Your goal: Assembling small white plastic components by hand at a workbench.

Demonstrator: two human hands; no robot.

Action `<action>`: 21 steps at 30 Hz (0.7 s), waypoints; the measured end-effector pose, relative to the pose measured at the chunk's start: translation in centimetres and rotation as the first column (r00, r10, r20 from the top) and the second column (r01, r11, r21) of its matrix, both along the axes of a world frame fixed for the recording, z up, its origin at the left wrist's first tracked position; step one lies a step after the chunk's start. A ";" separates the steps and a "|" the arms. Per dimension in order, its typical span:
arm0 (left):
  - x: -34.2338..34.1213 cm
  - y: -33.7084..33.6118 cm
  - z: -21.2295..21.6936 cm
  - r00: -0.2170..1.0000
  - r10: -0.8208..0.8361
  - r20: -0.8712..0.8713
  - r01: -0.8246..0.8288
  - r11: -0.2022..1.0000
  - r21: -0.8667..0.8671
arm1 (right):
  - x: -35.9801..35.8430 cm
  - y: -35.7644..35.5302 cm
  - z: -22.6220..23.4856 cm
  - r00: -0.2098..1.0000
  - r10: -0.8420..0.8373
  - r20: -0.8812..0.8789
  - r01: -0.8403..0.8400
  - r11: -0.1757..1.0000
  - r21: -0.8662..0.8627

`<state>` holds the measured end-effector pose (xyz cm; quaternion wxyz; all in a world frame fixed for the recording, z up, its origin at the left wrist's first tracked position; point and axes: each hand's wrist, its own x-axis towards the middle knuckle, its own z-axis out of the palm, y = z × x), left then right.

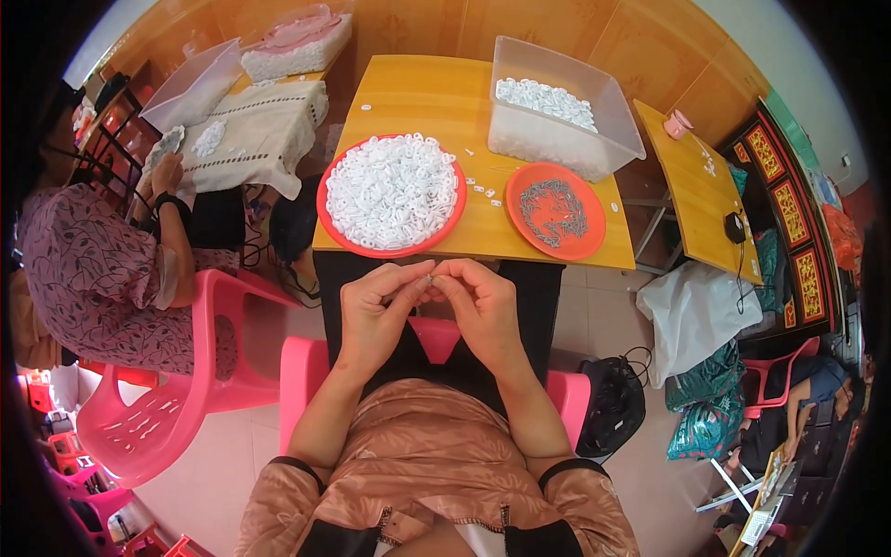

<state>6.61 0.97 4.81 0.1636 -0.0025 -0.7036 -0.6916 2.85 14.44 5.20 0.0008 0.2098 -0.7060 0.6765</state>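
My left hand [382, 299] and my right hand [479, 299] meet in front of the table edge, thumbs and forefingers pinched together. Between the fingertips is a tiny greyish piece, too small to make out. Just beyond my left hand, a red bowl [326, 219] is heaped with small white plastic pieces [394, 193] that have holes in them. Past my right hand, an orange-red plate [577, 243] holds a loose pile of thin grey metal pieces [554, 212], which look like small screws. Several white pieces [479, 189] lie on the wooden table [422, 85] between bowl and plate.
A clear plastic bin [566, 147] with more white pieces stands at the table's far right. To the left, another person [102, 269] works at a cloth-covered table [264, 139] beside a pink chair [200, 371]. A second wooden table [691, 200], bags [696, 316] and a black backpack [613, 408] are on the right.
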 end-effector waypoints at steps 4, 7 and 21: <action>-0.1 0.2 -0.2 0.999 0.024 -0.023 -0.027 0.993 -0.113 | -0.3 0.3 -0.6 1.000 0.001 0.007 -0.002 0.999 0.047; -0.2 0.0 -0.2 1.000 0.021 -0.017 -0.023 0.994 -0.111 | -0.2 0.4 -0.3 0.997 0.031 0.065 -0.031 1.000 0.004; -0.1 -0.2 -0.4 0.999 0.009 -0.031 -0.014 0.988 -0.153 | -0.3 0.3 -0.8 0.987 0.078 0.140 -0.071 0.996 -0.058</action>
